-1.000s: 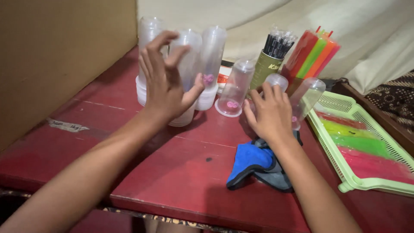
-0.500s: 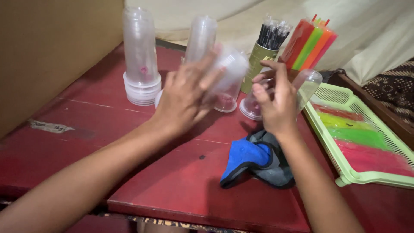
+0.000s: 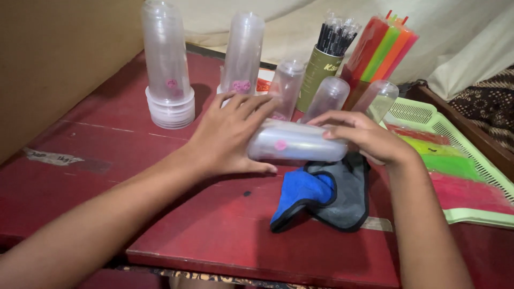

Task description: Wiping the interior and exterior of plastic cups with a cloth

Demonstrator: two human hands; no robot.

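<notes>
A clear plastic tube lies sideways at the centre of the frame, held between both hands just above the red bench and over a blue and grey cloth. The left hand wraps its left end, fingers spread over the top and thumb beneath; the right hand closes on the right end, fingers curled along the top. Both forearms reach in from the bottom of the frame, the wrists roughly level.

The tube looks light, thin-walled and stiff (probably smooth enough to slip, and likely to dent or crack if squeezed hard), so the ends seem the safest places to grip, as here. A small pink sticker faces the camera.

Behind, toward the upper left, stands a tall stack of tubes, with more upright tubes further right. In the upper right are a tin of black pens and coloured packets; a green tray sits at the right edge.
</notes>
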